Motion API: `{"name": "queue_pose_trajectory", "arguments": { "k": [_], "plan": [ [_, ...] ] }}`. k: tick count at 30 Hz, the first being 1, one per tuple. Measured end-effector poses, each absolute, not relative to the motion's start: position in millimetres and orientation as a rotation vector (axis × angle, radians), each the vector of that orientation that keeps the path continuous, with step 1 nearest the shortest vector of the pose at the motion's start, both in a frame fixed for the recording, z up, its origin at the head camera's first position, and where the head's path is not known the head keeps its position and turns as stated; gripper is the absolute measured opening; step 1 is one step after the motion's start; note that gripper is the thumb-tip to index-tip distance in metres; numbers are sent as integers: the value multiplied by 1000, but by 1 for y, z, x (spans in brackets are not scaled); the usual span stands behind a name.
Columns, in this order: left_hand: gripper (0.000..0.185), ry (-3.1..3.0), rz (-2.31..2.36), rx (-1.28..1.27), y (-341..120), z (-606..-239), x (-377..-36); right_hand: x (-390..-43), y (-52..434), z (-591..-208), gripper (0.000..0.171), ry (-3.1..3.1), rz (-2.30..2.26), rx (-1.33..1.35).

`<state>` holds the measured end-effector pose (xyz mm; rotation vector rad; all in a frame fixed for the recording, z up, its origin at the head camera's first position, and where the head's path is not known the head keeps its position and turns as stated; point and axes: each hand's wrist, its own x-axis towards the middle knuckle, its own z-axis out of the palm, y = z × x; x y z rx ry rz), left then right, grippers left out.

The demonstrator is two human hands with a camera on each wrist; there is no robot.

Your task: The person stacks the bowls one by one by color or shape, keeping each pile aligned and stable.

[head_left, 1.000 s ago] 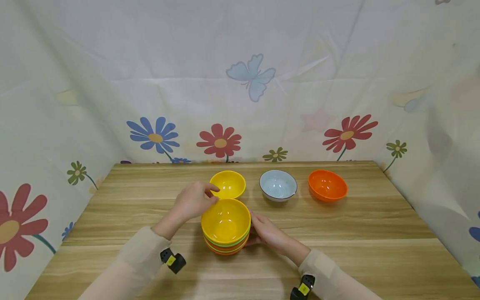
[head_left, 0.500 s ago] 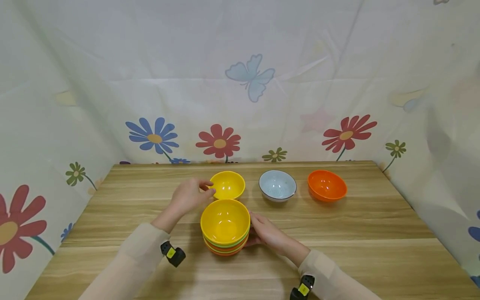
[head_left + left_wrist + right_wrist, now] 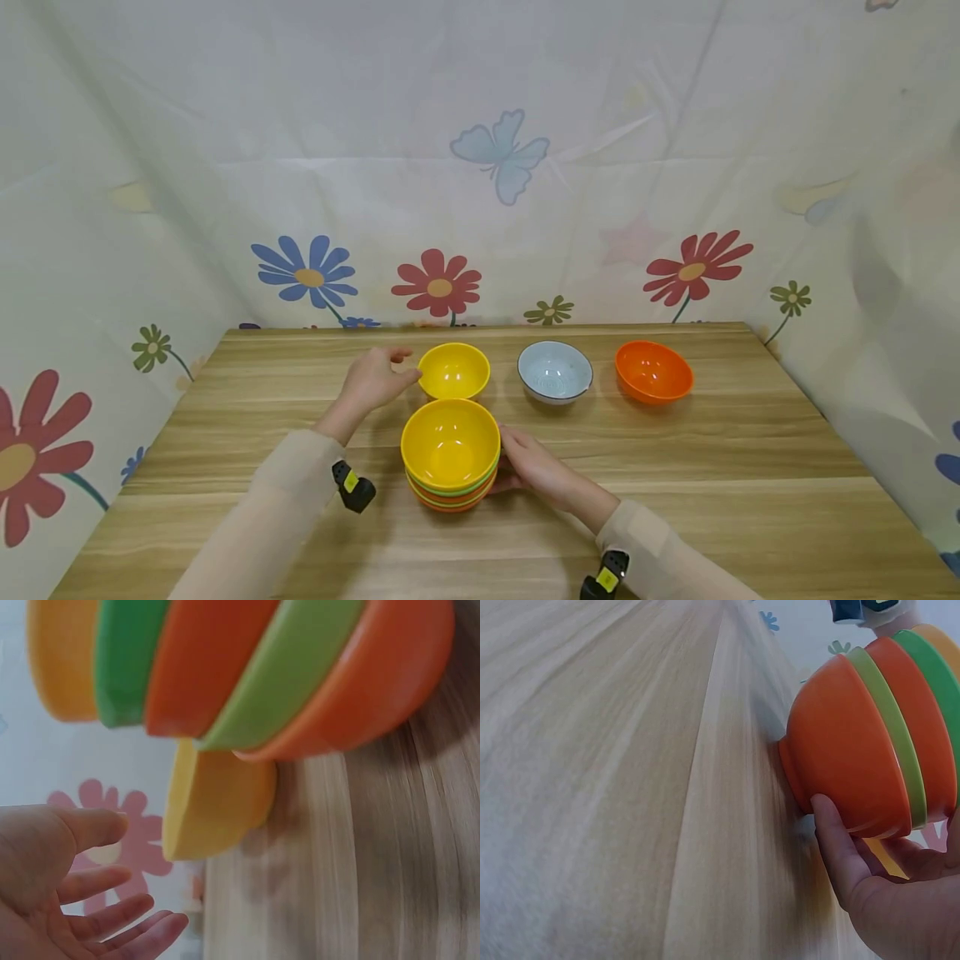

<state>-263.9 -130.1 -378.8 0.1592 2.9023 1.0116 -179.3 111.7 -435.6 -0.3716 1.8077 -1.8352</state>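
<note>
A stack of nested bowls stands on the table, yellow on top with green and orange layers beneath. Around its right side curls my right hand; in the right wrist view its thumb lies against the lowest orange bowl near the foot. Behind the stack sits a single yellow bowl. My left hand is just left of that bowl's rim. The left wrist view shows its fingers loosely extended and holding nothing, apart from the single yellow bowl.
To the right, a pale blue-grey bowl with a dark rim and an orange bowl stand in a row with the yellow one. The wooden table meets a flower-printed cloth at the back and sides.
My left hand has moved back and left, away from the stack's rim to beside the rear yellow bowl. The right hand and the bowls have stayed in place.
</note>
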Motion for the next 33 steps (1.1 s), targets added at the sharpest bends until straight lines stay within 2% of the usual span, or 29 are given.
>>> {"name": "queue_pose_trajectory", "arguments": {
  "k": [14,33],
  "plan": [
    [51,2868,1057,77,-133,-398,-287,-181,111,-440,56,1806,-1840,-360],
    [51,2726,1157,58,-129,-400,-297,-180,111,-438,57,1820,-1838,-353]
  ]
}}
